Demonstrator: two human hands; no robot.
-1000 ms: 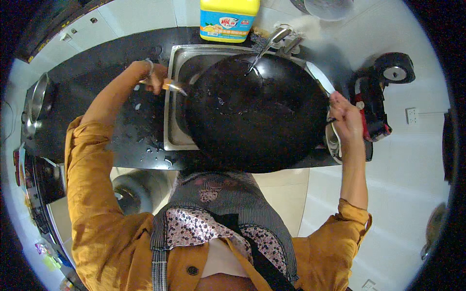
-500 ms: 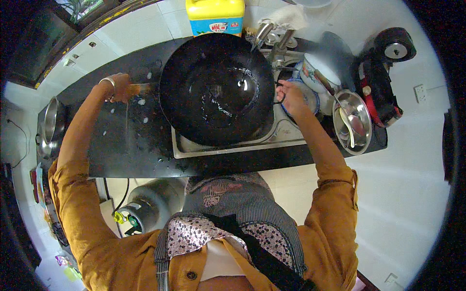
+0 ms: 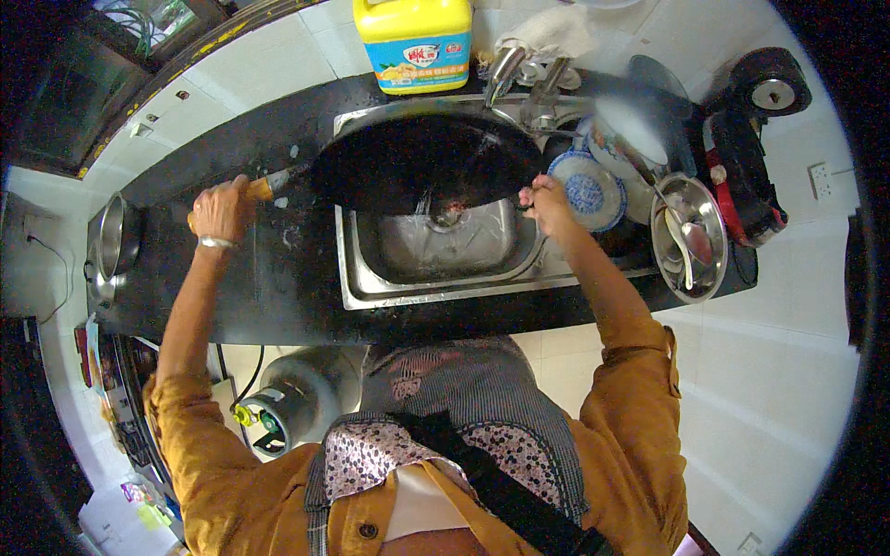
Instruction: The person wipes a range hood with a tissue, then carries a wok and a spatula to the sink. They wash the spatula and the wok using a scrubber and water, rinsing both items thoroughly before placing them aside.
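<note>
A large black wok (image 3: 408, 162) is tilted over the steel sink (image 3: 445, 250), its near rim above the basin, where water shows around the drain. My left hand (image 3: 221, 211) is wrapped round the wok's wooden handle (image 3: 269, 185), off to the left over the dark counter. At the wok's right side my right hand (image 3: 549, 204) grips its small side handle, which my fingers mostly hide. Behind the wok stands the metal faucet (image 3: 503, 72).
Patterned bowls (image 3: 584, 192) sit right of the sink, beside a steel basin (image 3: 688, 236) holding spoons. A yellow jug (image 3: 414, 46) stands against the back wall. Steel pans (image 3: 116, 239) are at the counter's far left. Below the counter is a gas cylinder (image 3: 311, 389).
The wok has gone from lying nearly level with water in it to steeply tilted, its near edge uncovering the sink basin. The water stream from the faucet no longer shows.
</note>
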